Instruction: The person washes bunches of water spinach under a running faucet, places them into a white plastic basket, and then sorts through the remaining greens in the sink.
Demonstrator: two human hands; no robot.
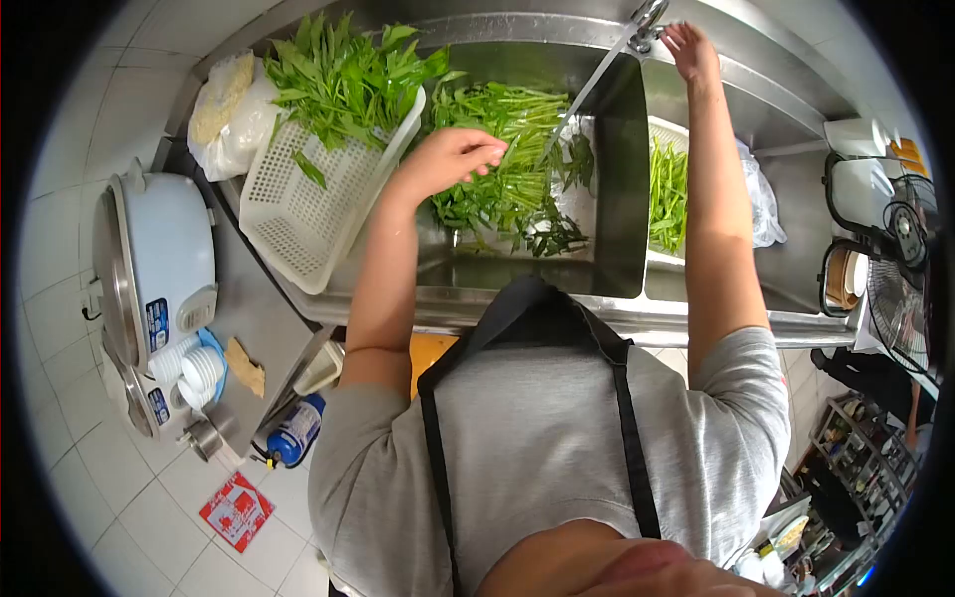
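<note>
In the head view, my left hand (456, 160) hovers at the left part of the sink basin, over a pile of leafy greens (507, 114). Its fingers are loosely bent, and nothing shows in them. My right hand (692, 52) is raised beside the metal faucet (647, 20) at the back of the sink, fingers apart and holding nothing visible. A stream of water (597, 78) runs from the faucet onto the greens. To the left, a white perforated basket (303, 194) stands tilted with more leafy greens (348, 85) piled at its far end.
Right of the divider, green stems (668, 194) lie in a white basket, with a clear plastic bag (761, 199) farther right. A filled plastic bag (234, 114) sits left of the tilted basket. Beyond are a large cooker (171, 249), stacked white cups (199, 370) and a fan (895, 298).
</note>
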